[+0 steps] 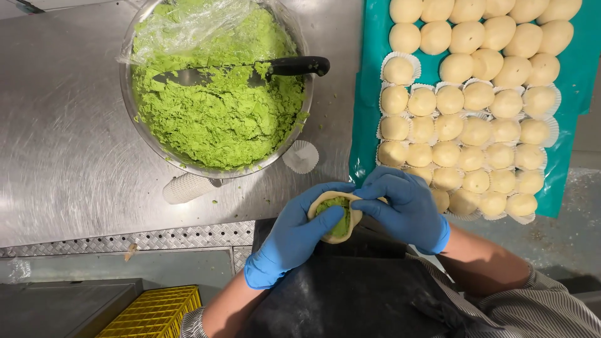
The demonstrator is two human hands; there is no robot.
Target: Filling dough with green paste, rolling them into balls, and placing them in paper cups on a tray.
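dough piece: a pale round of dough (335, 216) with a blob of green filling (338, 216) in the middle, held up in the air just off the near edge of the surface, over a dark apron (350, 294)
left hand: blue-gloved left hand (294, 235) cups the dough from below and the side, thumb pushed down onto the green stuff, so that grip is wrapped snug around the piece
right hand: blue-gloved right hand (400, 209) is pinching the dough's far rim, fingers together on the edge
bowl: big metal bowl (128, 106) sits further out on the steel surface (62, 156), loaded with crumbly green filling paste (219, 112), some cling film (188, 28) bunched at the top
knife: black-handled knife (250, 70) lies across the paste, blade half buried
paper cups: a stack of white fluted cups (188, 186) on its side just beside the bowl, one loose cup (301, 156) near it
tray area: teal sheet (369, 94) to the right, packed with rows of finished dough balls (466, 131), most sitting in white cups, the back rows bare
bottom left: corner of a yellow plastic crate (156, 310) below the surface edge
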